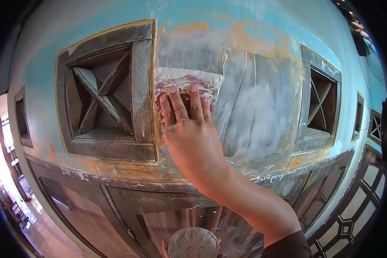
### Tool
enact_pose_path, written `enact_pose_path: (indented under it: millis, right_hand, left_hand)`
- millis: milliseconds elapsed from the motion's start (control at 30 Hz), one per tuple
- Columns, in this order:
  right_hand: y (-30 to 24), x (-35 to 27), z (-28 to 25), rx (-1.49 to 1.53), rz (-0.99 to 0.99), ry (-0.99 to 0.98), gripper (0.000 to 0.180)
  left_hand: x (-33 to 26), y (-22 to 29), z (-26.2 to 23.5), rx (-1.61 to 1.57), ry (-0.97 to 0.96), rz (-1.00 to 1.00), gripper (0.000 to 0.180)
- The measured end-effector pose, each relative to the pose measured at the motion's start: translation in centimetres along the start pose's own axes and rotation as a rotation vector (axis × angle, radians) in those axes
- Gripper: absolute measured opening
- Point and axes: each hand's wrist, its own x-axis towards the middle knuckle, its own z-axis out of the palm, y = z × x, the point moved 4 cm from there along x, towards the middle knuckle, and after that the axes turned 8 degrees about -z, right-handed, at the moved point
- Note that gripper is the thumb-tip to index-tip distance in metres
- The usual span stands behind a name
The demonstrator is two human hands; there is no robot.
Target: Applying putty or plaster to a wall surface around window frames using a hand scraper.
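right hand presses putty blade to the wall

the right hand (189, 129) lies flat, fingers together, clamped on a wide putty-smeared red scraper blade (187, 84) held against the grey-plastered blue wall (253, 112). just left of the grip sits a grey wooden vent frame with crossed slats (105, 90). far below, the left hand (165, 248), mostly hidden, holds a round grey putty lump (193, 243).

Scraper blade (187, 81) flat on wall (253, 107) between two vent openings (103, 94); putty lump (193, 243) below.
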Motion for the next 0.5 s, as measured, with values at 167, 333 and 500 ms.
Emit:
enact_pose_path:
  millis: [167,333,500]
  right_hand:
    - [-1.0,-1.0,0.3,-0.03,0.002,-0.011,0.053]
    - [-1.9,-3.0,0.7,0.029,-0.017,-0.066,0.052]
    - [-3.4,-5.1,0.2,0.079,-0.029,-0.103,0.053]
  left_hand:
    - [0.1,-0.7,2.2,-0.285,0.25,-0.053,0.116]
    - [0.7,-0.8,1.0,-0.384,0.353,-0.001,0.113]
    - [0.3,-1.2,0.8,-0.328,0.385,-0.005,0.112]
